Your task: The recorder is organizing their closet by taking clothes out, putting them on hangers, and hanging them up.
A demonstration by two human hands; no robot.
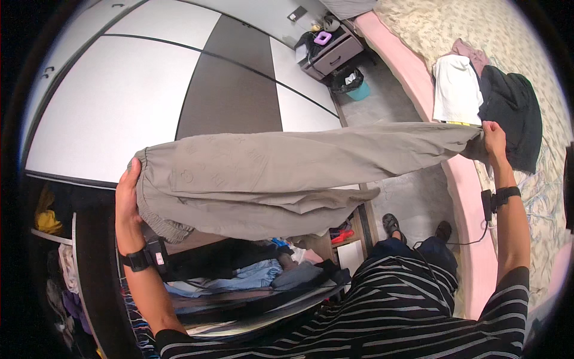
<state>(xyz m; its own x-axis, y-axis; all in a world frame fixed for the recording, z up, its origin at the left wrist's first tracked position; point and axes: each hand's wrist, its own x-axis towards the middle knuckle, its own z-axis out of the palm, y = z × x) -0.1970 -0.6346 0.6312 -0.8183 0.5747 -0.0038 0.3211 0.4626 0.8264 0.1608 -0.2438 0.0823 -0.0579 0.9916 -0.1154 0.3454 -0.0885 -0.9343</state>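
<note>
A pair of grey-brown trousers [287,166] is stretched sideways in the air in front of me. My left hand [129,193] grips its gathered elastic waistband, thumb on top. At the other end my right hand [494,137] pinches the hem of one leg, above the bed's edge. The second leg hangs lower, its tip free near the middle. Raised patterns mark the cloth near the waist. Just beyond my right hand, a white folded garment [457,89] and a black garment [511,116] lie on the bed.
Below the trousers, an open wardrobe holds piled clothes [251,273] and hangers [136,314]. White and grey wardrobe doors [112,98] stand ahead. On the right is a bed with a pink side [466,215]. A teal bin [358,91] stands by a nightstand [332,60].
</note>
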